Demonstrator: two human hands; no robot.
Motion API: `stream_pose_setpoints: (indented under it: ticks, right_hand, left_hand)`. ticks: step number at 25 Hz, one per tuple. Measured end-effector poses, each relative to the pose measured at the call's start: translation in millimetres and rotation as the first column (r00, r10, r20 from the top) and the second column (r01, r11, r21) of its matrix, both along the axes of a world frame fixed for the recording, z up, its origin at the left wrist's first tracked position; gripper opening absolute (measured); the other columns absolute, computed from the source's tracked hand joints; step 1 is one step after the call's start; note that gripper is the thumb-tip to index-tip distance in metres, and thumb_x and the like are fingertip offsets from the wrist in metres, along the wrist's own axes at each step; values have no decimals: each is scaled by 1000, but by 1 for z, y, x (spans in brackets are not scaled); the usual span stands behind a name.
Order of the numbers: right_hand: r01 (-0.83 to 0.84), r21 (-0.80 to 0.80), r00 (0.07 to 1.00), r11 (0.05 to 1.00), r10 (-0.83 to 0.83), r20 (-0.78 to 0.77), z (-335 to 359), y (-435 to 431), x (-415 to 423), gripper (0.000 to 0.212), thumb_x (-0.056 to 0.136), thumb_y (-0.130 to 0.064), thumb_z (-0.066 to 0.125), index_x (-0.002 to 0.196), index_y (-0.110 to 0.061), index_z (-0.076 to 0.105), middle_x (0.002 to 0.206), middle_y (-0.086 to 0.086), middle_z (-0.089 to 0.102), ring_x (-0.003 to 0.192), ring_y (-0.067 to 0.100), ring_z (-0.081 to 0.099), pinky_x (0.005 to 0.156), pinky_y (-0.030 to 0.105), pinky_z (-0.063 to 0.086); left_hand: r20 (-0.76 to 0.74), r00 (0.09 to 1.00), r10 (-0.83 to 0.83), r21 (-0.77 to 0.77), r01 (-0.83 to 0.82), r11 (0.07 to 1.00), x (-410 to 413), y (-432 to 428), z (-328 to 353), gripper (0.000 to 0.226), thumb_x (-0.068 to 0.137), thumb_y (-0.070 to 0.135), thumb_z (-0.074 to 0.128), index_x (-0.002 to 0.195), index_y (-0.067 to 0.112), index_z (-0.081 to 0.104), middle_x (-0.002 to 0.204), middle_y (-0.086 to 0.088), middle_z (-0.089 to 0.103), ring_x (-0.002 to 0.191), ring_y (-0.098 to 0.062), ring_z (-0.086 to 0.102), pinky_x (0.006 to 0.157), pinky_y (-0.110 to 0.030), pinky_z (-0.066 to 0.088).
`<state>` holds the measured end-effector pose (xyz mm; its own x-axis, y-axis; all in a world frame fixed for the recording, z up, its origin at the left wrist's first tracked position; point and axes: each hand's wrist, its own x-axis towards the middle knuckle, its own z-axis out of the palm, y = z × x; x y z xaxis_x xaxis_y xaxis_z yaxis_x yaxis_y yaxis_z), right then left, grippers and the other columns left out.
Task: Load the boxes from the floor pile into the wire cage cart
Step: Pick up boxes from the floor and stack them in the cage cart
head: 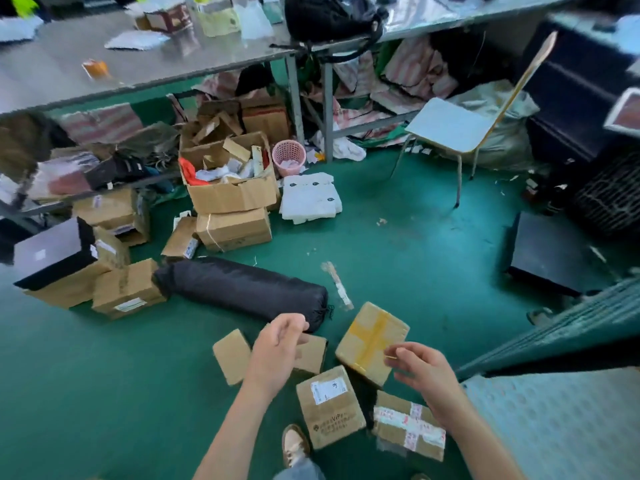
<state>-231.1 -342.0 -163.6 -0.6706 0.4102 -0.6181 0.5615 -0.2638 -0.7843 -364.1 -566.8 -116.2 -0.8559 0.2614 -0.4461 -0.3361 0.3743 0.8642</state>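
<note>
Boxes [231,356] of the pile lie on the green floor [104,393] at the person's feet, a loose cluster of five small brown cartons, near the wire cage cart [568,327], whose green mesh side shows at the right edge; hands: left hand [277,344] and right hand [422,372] both hover over the cluster, fingers loosely curled, grasping nothing; the right hand overlaps the near corner of the yellow-taped box [367,337], contact cannot be told. Handling, judged: corrugated card, stiff, flat-faced, taped closed, so no flaps to spill; small size suggests light, one-hand loads; contents unknown, so treat as possibly fragile; bare card should give a dry grip, glossy tape bands likely slicker; take hold across two opposite side faces, thumb on one, fingers on the other, off the tape; the yellow-taped box appears tilted, so its raised edge looks the easiest entry. Writing: labelled box [329,407] carries a white shipping label, print unreadable; below it "VIP" is legible, the small characters around it too blurred; red-and-white-taped box [408,427] has red print on its tape cross, illegible.
</note>
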Motion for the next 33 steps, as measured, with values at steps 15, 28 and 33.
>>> stream_pose_setpoints:
  ticks: [15, 28, 33]
  right_hand:
    - [499, -160, 861, 852, -465, 207, -140, 13, 9, 19, 102, -11, 55, 98, -6, 73, 98, 7, 79, 99, 25, 74, 81, 35, 56]
    - [404, -24, 808, 914, -345, 478, -488, 83, -25, 17, 103, -18, 52, 97, -16, 68, 104, 9, 74, 91, 18, 69, 91, 44, 56]
    - [376, 5, 769, 927, -315, 557, -590, 83, -49, 35, 102, -14, 49, 136, -8, 55, 115, 8, 67, 102, 26, 63, 94, 42, 52]
  left_hand:
    - [306, 907, -291, -156, 349, 924, -29, 75, -144, 23, 104, 39, 49, 103, 24, 67, 104, 5, 74, 97, -12, 71, 92, -43, 57]
    - [445, 887, -122, -432, 331, 839, -68, 167, -528, 36, 105, 52, 38, 106, 21, 55, 102, 2, 64, 100, -19, 62, 90, -42, 50]
    - [350, 877, -329, -523, 475, 708, -76, 183, -633, 61, 104, 52, 39, 148, 9, 39, 149, -13, 44, 132, -31, 47, 108, -39, 36]
